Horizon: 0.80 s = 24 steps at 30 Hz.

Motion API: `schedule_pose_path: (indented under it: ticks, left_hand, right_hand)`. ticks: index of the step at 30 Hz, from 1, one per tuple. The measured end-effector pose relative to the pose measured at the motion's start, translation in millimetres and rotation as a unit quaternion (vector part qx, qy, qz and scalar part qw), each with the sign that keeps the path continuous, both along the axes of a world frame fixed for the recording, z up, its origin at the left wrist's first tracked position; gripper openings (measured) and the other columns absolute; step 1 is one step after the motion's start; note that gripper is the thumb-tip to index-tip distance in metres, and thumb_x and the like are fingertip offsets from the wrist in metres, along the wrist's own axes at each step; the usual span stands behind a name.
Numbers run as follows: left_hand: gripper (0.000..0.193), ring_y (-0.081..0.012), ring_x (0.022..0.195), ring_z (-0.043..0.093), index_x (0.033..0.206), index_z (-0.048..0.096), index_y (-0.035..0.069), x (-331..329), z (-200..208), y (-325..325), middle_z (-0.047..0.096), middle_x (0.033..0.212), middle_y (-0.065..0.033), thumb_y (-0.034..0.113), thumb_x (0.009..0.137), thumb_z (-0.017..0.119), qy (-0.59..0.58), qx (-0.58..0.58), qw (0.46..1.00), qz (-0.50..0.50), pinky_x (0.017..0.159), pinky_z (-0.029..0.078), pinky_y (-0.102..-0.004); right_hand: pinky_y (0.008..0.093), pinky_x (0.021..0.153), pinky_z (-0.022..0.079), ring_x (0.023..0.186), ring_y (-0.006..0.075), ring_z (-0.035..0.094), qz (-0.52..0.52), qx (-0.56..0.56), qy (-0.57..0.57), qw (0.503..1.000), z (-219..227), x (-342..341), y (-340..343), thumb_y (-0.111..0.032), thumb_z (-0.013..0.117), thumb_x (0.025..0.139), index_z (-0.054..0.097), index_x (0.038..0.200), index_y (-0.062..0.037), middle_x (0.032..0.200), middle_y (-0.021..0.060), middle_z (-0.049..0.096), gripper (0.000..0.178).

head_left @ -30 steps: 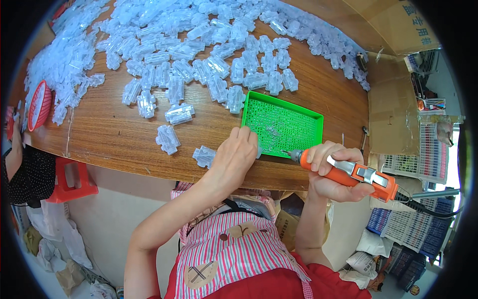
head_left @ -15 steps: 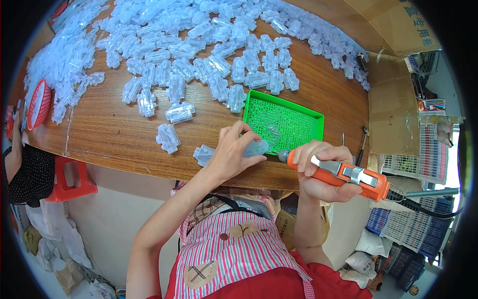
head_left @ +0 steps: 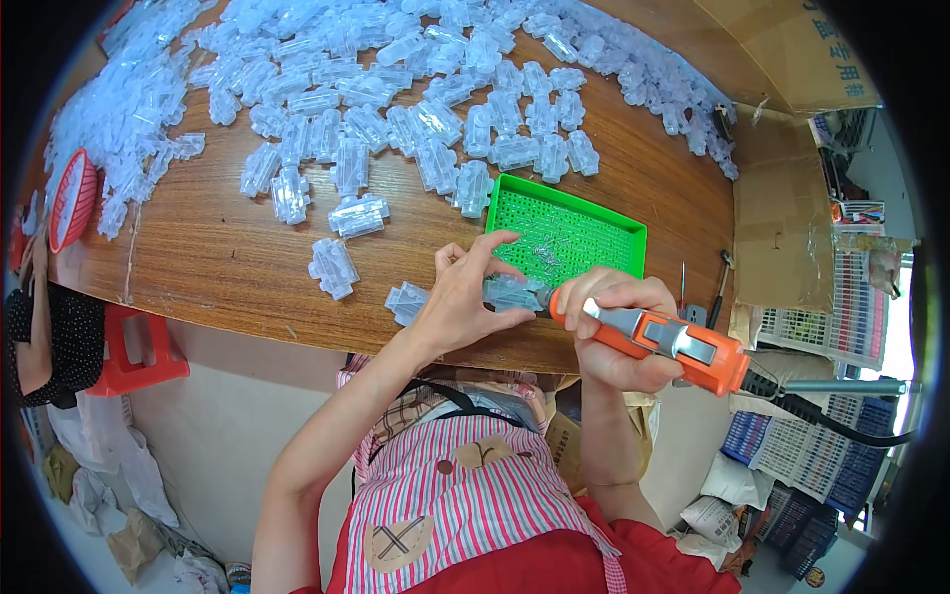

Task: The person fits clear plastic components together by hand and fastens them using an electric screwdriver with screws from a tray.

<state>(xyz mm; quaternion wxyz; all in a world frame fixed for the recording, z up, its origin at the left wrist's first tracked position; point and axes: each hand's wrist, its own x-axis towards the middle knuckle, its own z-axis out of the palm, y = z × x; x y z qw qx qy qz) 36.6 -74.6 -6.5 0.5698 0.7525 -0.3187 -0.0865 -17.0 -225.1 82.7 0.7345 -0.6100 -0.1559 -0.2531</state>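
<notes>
My left hand (head_left: 462, 297) is curled around a clear plastic housing (head_left: 513, 293) at the table's front edge, thumb below it and fingers above, the index finger lifted. In my right hand (head_left: 621, 327) is an orange electric screwdriver (head_left: 698, 351), lying nearly level with its tip pointing left. The tip meets the housing's right end; whether a screw is on it I cannot make out. Just behind sits a green perforated tray (head_left: 618, 223) with a heap of small screws (head_left: 547, 253). Another clear housing (head_left: 406, 302) lies left of my left wrist.
Many clear housings (head_left: 350, 166) cover the table's back and left. A red basket (head_left: 74, 203) stands at the left edge, near another person's arm (head_left: 37, 327). Loose tools (head_left: 719, 287) and a cardboard box (head_left: 782, 208) are at the right. The screwdriver's cable (head_left: 841, 424) trails right.
My right hand has brought the screwdriver slightly left and up, its tip now against the housing. My left index finger has lifted away from the housing.
</notes>
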Motion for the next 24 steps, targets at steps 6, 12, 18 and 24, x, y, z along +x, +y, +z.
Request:
schedule_pose_path:
  ticks: [6,12,18,24]
  left_hand:
    - [0.081,-0.0217,0.097,0.059,0.131,0.039,0.013,1,0,-1,0.072,0.099,-0.0031,0.023,0.066,0.086,-0.002,-0.021,1.000,-0.001,0.098,0.026,-0.0394]
    - [0.077,-0.0240,0.105,0.060,0.128,0.040,0.012,1,1,-1,0.072,0.099,-0.0040,0.022,0.067,0.085,0.014,-0.024,1.000,-0.006,0.101,0.026,-0.0421]
    - [0.074,-0.0236,0.104,0.062,0.126,0.041,0.011,0,0,-3,0.071,0.099,-0.0051,0.021,0.067,0.084,-0.004,-0.027,1.000,0.004,0.100,0.029,-0.0404]
    - [0.071,-0.0236,0.102,0.063,0.124,0.043,0.011,3,-3,-3,0.070,0.099,-0.0060,0.021,0.067,0.084,-0.016,-0.029,0.999,0.010,0.096,0.031,-0.0392]
  right_hand:
    - [0.0320,0.054,0.048,0.057,0.0166,0.053,0.014,0.030,0.019,0.999,-3,4,4,-0.074,0.061,0.077,0.058,0.097,0.0024,0.066,0.0072,0.056,0.079]
    - [0.0339,0.050,0.046,0.054,0.0185,0.054,-0.001,-0.021,0.020,1.000,-3,5,4,-0.078,0.051,0.080,0.055,0.096,0.0002,0.062,0.0057,0.054,0.080]
    - [0.0333,0.052,0.047,0.054,0.0179,0.054,0.017,-0.018,0.039,0.999,-13,7,5,-0.078,0.056,0.077,0.054,0.094,-0.0002,0.062,0.0052,0.054,0.080]
    - [0.0325,0.052,0.048,0.054,0.0176,0.054,0.018,-0.037,0.012,0.999,-18,12,7,-0.077,0.059,0.076,0.054,0.094,-0.0006,0.062,0.0054,0.054,0.078]
